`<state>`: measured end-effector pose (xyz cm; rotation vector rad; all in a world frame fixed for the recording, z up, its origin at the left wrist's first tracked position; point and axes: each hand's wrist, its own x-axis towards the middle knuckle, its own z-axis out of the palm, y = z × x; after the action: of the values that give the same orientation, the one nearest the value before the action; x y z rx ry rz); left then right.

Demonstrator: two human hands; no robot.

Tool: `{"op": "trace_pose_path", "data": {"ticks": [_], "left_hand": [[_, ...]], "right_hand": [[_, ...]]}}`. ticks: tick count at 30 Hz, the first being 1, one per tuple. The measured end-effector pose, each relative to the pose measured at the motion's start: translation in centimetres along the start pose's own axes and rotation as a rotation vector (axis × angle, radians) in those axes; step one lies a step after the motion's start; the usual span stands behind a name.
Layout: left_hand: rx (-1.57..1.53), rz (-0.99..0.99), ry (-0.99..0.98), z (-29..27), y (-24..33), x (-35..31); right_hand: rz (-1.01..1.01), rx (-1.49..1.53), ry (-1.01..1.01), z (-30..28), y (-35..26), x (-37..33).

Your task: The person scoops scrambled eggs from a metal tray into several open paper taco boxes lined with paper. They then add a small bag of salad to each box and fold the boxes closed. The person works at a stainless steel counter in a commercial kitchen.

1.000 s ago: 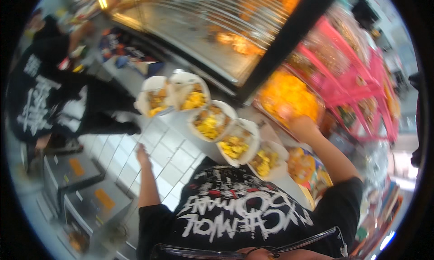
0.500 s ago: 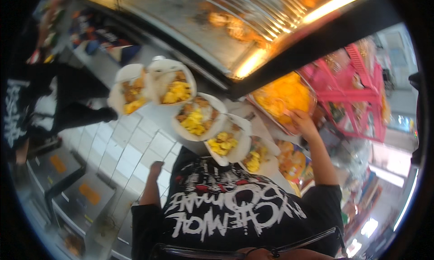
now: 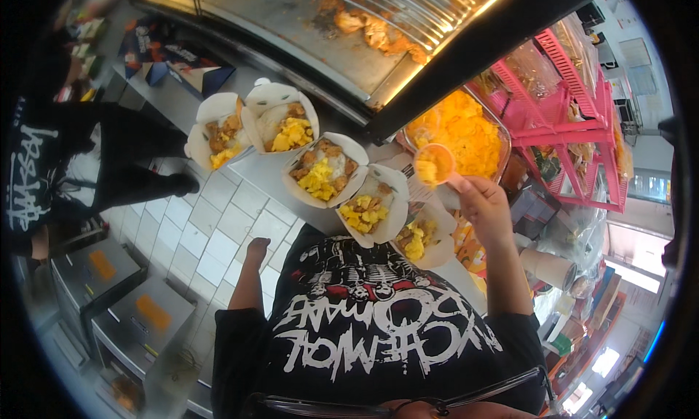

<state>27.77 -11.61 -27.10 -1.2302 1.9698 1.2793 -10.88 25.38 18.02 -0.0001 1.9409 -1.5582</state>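
My right hand (image 3: 484,206) is closed around the handle of a small pinkish scoop (image 3: 435,163), which holds a lump of yellow scrambled egg. The scoop hovers over the near left edge of a tray (image 3: 505,147) heaped with scrambled egg (image 3: 466,131). Just left of it, several open paper takeaway boxes stand in a slanting row, among them a middle box (image 3: 354,193) and the nearest box (image 3: 439,253). Rice, browned meat pieces and egg show in them. My left hand (image 3: 257,251) hangs low at my left side, touching nothing visible; its fingers are hard to make out.
A heated display case (image 3: 291,77) with fried pieces borders the counter's far side. Pink plastic racks (image 3: 575,135) of packets stand right of the tray. At left is another person in black (image 3: 80,164), above a tiled floor (image 3: 207,230). Paper cups (image 3: 550,267) lie at right.
My right hand has drawn back from the egg tray, and the scoop has come up out of the egg toward the boxes. My left hand stays low at my side.
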Motion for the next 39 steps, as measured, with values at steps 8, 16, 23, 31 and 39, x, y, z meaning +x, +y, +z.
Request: {"op": "trace_pose_path", "data": {"ticks": [8, 16, 23, 31, 39], "left_hand": [[0.064, 0.107, -0.015, 0.1, -0.6, -1.7], [-0.3, -0.343, 0.011, -1.6, 3.4, -4.6], [-0.254, -0.31, -0.062, -2.9, 4.0, -3.7], [-0.27, -0.181, -0.042, -4.4, 7.7, -3.7], [0.127, 0.087, -0.241, -2.1, -0.4, -0.4]], "right_hand": [[-1.034, -1.131, -0.119, 11.3, 3.3, 2.3], [0.075, 0.206, -0.055, 3.9, 3.4, 1.1], [-0.393, -0.719, 0.369, -6.5, 5.1, 2.0], [-0.474, -1.636, -0.049, -8.1, 7.4, 7.2], [-0.29, -1.365, -0.247, -7.9, 6.1, 9.0]]}}
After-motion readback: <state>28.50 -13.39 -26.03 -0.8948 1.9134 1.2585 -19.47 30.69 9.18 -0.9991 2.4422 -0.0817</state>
